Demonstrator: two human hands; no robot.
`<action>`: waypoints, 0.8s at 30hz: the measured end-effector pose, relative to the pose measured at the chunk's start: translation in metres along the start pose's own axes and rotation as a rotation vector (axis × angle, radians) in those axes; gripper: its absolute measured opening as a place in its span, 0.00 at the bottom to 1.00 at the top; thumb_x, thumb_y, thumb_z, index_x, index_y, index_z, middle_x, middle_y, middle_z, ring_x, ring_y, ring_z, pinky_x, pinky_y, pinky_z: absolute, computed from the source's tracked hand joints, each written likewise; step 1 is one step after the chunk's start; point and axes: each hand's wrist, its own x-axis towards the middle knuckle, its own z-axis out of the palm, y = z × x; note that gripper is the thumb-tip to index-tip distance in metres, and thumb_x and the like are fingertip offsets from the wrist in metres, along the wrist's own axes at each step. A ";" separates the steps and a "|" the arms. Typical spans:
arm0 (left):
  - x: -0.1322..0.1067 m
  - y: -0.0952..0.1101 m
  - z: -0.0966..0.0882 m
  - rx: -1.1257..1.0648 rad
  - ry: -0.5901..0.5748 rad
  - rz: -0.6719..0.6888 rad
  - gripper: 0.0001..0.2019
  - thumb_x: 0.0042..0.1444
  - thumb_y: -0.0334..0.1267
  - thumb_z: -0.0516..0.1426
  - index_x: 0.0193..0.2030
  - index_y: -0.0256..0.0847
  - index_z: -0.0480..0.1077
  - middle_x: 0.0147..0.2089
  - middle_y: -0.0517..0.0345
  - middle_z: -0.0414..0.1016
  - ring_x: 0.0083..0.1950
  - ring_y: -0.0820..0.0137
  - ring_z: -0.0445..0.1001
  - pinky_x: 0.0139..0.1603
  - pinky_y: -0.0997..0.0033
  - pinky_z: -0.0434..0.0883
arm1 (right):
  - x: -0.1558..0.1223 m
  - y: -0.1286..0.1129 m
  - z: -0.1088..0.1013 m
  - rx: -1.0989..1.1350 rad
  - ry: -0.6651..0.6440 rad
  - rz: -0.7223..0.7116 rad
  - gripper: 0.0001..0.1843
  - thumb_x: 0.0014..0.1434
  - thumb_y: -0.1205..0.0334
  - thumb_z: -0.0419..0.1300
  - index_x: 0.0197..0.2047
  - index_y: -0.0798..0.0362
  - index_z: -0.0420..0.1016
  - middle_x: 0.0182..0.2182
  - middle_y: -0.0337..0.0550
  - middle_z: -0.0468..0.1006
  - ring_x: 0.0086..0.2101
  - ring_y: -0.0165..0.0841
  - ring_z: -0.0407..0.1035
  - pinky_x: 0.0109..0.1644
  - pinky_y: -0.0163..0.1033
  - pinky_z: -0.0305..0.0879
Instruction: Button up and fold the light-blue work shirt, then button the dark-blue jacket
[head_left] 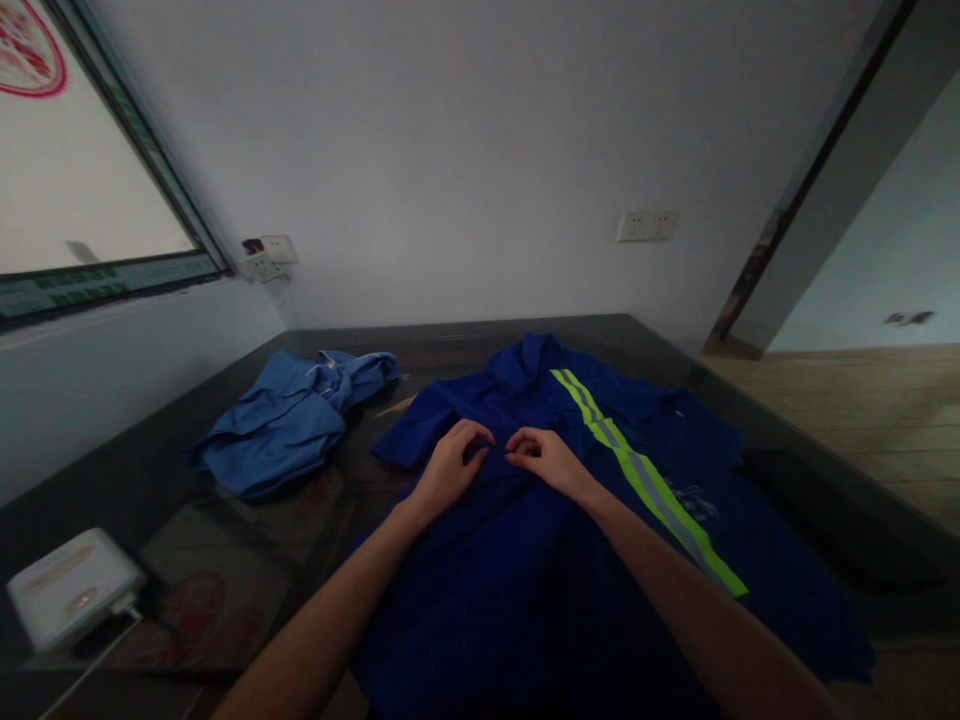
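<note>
A dark blue short-sleeved work shirt (480, 540) lies spread over the dark table, its collar toward the wall. One yellow-green and grey reflective stripe (645, 475) runs down its right part. Over the shirt's middle, my left hand (455, 460) is closed in a pinch on the cloth. Facing it a short gap away, my right hand (546, 460) also pinches the fabric, thumb against fingers. Dim light hides exactly which bit of the shirt sits between the fingertips.
A lighter blue garment (281, 425) lies bunched at the left on the table (450, 345). Nearer on that side is a white box-shaped device (79, 585) with a cable. A black flat item (832, 510) rests at the right. The wall behind carries sockets (648, 226).
</note>
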 end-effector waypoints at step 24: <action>-0.006 0.009 0.011 0.007 -0.077 -0.097 0.05 0.59 0.33 0.52 0.41 0.41 0.67 0.35 0.59 0.74 0.38 0.70 0.73 0.41 0.71 0.66 | -0.004 -0.005 0.008 0.099 0.050 0.017 0.09 0.47 0.60 0.65 0.31 0.56 0.74 0.24 0.39 0.76 0.27 0.31 0.69 0.33 0.35 0.62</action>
